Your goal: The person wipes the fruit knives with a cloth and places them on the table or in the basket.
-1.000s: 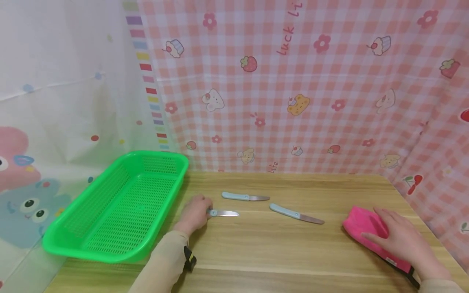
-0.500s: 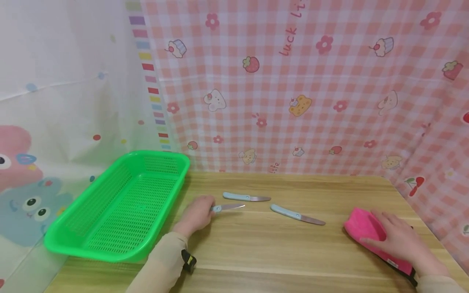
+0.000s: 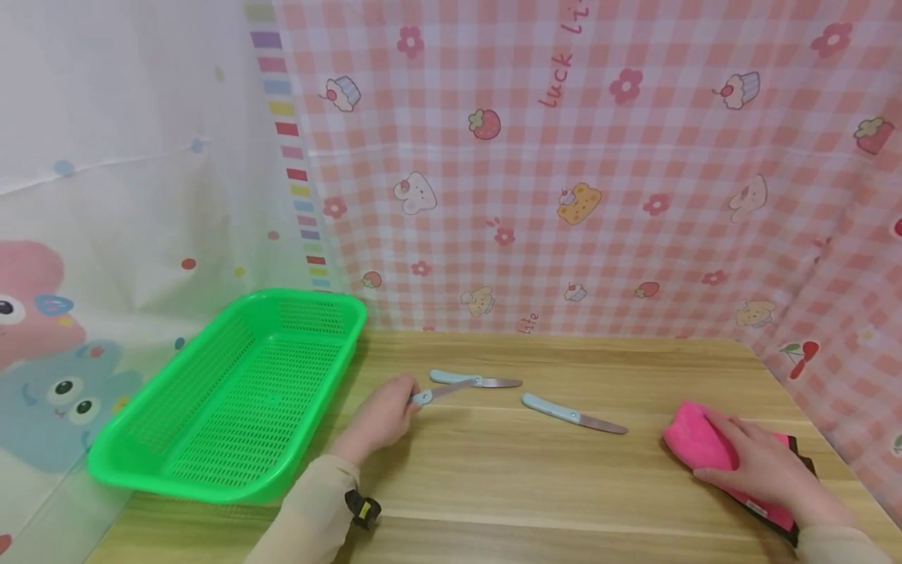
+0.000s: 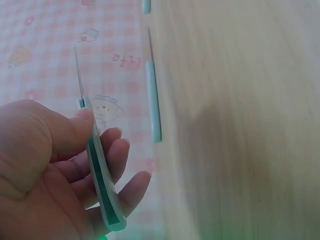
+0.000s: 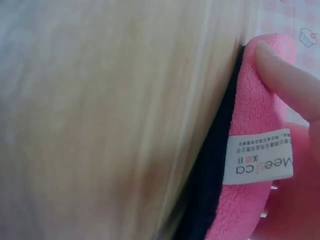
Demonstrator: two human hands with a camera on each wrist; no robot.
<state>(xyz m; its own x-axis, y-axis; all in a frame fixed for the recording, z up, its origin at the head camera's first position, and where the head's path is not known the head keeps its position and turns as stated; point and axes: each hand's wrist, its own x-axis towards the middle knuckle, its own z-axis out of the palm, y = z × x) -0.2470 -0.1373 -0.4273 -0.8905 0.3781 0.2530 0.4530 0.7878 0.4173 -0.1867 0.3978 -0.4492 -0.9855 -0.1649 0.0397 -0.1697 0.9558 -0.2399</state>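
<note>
My left hand (image 3: 384,415) grips a folding knife (image 3: 423,398) by its pale blue handle, blade out and raised off the table. In the left wrist view, thumb and fingers pinch the slotted handle (image 4: 103,185). A second folding knife (image 3: 454,379) lies just behind the held blade. To the right lies a third knife (image 3: 553,410), also unfolded. My right hand (image 3: 775,470) holds a fluffy pink cloth (image 3: 694,439) with black edging at the table's right. Its thumb presses the cloth (image 5: 255,107) near a white label; the other fingers are partly hidden behind it.
A green perforated plastic basket (image 3: 211,495) stands at the table's left, beside my left forearm. The wooden table (image 3: 535,486) ends at a pink checked curtain (image 3: 507,157) behind. White patterned cloth hangs at the left.
My left hand has lifted its knife off the table, tilting the blade upward and moving slightly right and away. My right hand has drawn its fingers further around the pink cloth, bunching it.
</note>
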